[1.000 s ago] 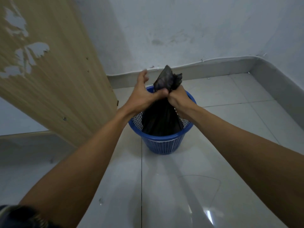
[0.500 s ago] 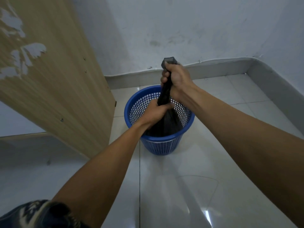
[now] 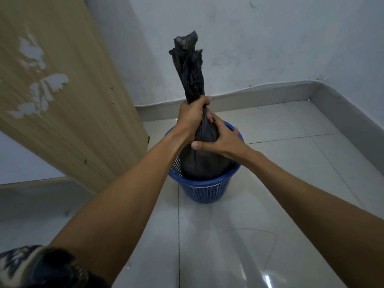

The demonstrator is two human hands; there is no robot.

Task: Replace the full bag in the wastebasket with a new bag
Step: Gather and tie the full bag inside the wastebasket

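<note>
A black full bag (image 3: 204,163) sits with its bottom inside the blue mesh wastebasket (image 3: 205,191) on the tiled floor. The bag's twisted top stands up tall above the basket. My left hand (image 3: 192,116) grips the bag's neck in a fist, just under that twisted top. Below it, my right hand (image 3: 221,140) lies against the bag's upper bulge with spread fingers, thumb across the front.
A leaning wooden panel (image 3: 68,104) with peeled patches stands close to the left of the basket. A grey skirting (image 3: 270,90) runs along the back wall and turns at the right corner. Glossy floor tiles (image 3: 228,246) spread in front.
The bag has been drawn upward and its top now stands high. My left hand moved up to grip the neck. My right hand let go of the top and dropped onto the bag's bulge.
</note>
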